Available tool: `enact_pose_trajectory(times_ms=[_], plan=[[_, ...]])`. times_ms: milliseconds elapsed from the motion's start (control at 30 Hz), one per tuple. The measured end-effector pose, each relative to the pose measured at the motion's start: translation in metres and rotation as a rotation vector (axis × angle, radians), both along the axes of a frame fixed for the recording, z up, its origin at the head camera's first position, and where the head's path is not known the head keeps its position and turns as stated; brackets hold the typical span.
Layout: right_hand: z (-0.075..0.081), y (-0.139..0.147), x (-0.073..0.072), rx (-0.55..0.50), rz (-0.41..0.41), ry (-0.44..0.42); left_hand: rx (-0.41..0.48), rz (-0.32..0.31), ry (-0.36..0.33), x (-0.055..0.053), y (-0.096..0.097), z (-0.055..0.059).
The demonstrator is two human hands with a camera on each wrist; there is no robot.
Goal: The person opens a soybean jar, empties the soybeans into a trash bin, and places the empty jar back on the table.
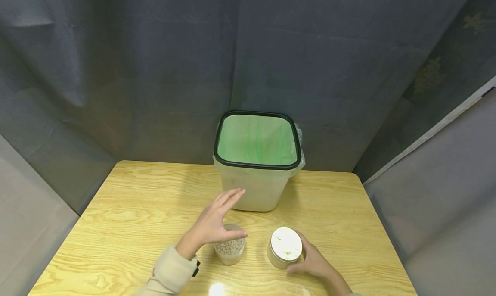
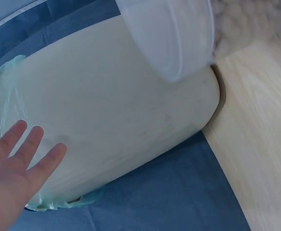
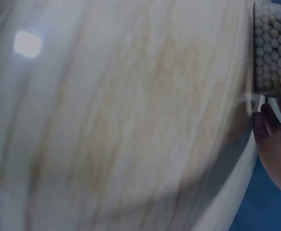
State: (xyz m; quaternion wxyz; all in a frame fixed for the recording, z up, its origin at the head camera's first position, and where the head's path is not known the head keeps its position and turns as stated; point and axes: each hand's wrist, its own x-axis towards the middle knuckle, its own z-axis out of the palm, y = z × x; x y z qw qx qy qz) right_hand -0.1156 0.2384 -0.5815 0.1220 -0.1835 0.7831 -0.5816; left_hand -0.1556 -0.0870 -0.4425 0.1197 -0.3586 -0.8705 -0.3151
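Note:
My left hand (image 1: 212, 224) reaches over a clear jar of small pale pellets (image 1: 229, 252), thumb and fingers spread wide. In the left wrist view the same jar (image 2: 188, 38) shows its clear upper part above the pellets, apart from the spread fingers (image 2: 46, 161). A round jar with a white lid (image 1: 286, 244) stands to the right, and my right hand (image 1: 311, 260) grips its right side, fingers behind and thumb in front. In the right wrist view, fingertips (image 3: 260, 126) lie close beside a jar of pellets (image 3: 276, 55), cut off by the frame's edge.
A pale waste bin (image 1: 252, 188) with a black rim and a green liner stands upright at the back of the wooden table (image 1: 155, 201). Plastic film sticks out at its right side. Dark grey curtain (image 1: 174, 72) hangs behind the table, with lighter panels at both sides.

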Motion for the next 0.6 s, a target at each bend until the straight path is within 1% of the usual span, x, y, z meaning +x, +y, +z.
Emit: enact_pose_trajectory(times_ms=[67, 133, 200, 400, 533, 600], plan=[[-0.002, -0.003, 0.000, -0.007, -0.006, 0.001, -0.003, -0.001, -0.005, 0.000, 0.002, -0.002], [-0.004, -0.004, 0.000, -0.006, -0.025, -0.030, -0.001, -0.003, -0.012, 0.000, 0.004, -0.004], [-0.006, -0.006, 0.000, -0.007, -0.040, -0.042, -0.007, 0.001, -0.016, 0.001, 0.007, -0.007], [-0.007, -0.008, -0.001, 0.003, -0.086, -0.008, -0.040, 0.001, -0.040, 0.002, 0.013, -0.014], [-0.008, -0.012, 0.002, -0.010, -0.154, -0.025, -0.047, -0.023, -0.049, 0.005, 0.018, -0.018], [-0.008, -0.013, 0.004, -0.007, -0.206, -0.022, -0.053, -0.035, -0.053, 0.007, 0.023, -0.021]])
